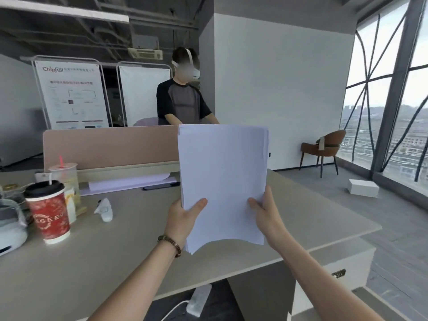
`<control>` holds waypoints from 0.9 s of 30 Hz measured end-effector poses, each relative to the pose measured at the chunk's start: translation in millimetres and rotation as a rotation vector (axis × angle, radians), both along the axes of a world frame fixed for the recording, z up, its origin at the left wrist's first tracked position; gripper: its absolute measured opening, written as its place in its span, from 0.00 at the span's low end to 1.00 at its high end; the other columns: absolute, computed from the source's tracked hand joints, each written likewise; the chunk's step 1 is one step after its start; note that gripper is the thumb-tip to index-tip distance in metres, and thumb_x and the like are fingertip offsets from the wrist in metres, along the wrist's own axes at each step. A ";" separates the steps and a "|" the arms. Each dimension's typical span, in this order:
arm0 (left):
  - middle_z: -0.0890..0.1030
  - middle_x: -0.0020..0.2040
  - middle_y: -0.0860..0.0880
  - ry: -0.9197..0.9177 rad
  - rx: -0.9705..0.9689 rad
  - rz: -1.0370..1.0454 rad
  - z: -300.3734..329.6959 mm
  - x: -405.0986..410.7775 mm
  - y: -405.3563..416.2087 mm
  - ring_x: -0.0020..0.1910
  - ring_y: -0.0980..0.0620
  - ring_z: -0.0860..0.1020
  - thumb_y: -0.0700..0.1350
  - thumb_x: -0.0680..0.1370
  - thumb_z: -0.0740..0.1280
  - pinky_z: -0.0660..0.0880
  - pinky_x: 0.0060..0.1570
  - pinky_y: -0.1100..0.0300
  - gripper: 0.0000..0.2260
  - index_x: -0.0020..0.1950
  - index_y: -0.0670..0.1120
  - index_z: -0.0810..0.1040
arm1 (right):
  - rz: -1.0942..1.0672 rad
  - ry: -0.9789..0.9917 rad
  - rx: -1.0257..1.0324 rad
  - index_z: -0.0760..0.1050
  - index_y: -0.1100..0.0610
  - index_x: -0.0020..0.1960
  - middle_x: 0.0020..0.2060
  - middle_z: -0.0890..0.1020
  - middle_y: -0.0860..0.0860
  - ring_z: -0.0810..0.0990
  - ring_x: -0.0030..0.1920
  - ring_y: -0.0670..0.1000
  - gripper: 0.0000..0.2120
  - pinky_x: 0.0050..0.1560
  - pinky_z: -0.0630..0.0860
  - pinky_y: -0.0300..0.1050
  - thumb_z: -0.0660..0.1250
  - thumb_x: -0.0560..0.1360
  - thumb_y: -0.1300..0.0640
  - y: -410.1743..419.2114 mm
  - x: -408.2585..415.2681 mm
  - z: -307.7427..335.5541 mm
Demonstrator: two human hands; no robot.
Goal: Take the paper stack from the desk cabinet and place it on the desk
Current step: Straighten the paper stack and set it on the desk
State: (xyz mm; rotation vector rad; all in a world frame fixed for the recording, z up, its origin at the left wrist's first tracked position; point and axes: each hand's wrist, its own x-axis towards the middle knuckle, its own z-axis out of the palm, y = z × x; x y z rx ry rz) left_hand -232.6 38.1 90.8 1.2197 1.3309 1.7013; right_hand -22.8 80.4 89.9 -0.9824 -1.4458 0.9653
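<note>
Two hands: left hand (183, 218) and right hand (266, 210) each clamp a lower edge of the paper stack (223, 179).
Stack position: frame centre, upright, above the desk (104, 251).
Left side: red cup (49, 214).

two cups (49, 212), one paper stack (223, 179), one chair (324, 147)

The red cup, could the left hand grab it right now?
Probably not yet: the left hand is busy, its grip on the paper stack. The desk towards the red cup looks clear.
</note>
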 end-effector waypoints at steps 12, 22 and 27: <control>0.88 0.43 0.53 -0.056 -0.096 -0.020 -42.4 -20.4 8.7 0.46 0.52 0.86 0.44 0.73 0.76 0.81 0.40 0.62 0.04 0.47 0.48 0.85 | 0.017 0.088 0.022 0.70 0.51 0.59 0.53 0.81 0.46 0.81 0.55 0.48 0.09 0.54 0.77 0.47 0.64 0.80 0.57 13.2 -28.2 -42.2; 0.87 0.51 0.54 -0.149 0.101 -0.009 -12.9 -19.5 13.6 0.50 0.54 0.86 0.40 0.72 0.77 0.82 0.46 0.60 0.16 0.58 0.48 0.81 | 0.059 0.221 0.122 0.73 0.48 0.57 0.53 0.83 0.44 0.83 0.54 0.45 0.10 0.52 0.79 0.45 0.68 0.77 0.48 27.5 -32.1 17.5; 0.88 0.46 0.52 -0.154 0.100 0.124 -11.7 -10.4 23.5 0.48 0.52 0.86 0.42 0.71 0.78 0.82 0.46 0.59 0.10 0.50 0.45 0.86 | -0.083 0.228 0.171 0.71 0.42 0.49 0.46 0.80 0.40 0.81 0.45 0.38 0.04 0.46 0.74 0.42 0.65 0.79 0.51 31.9 -46.6 15.4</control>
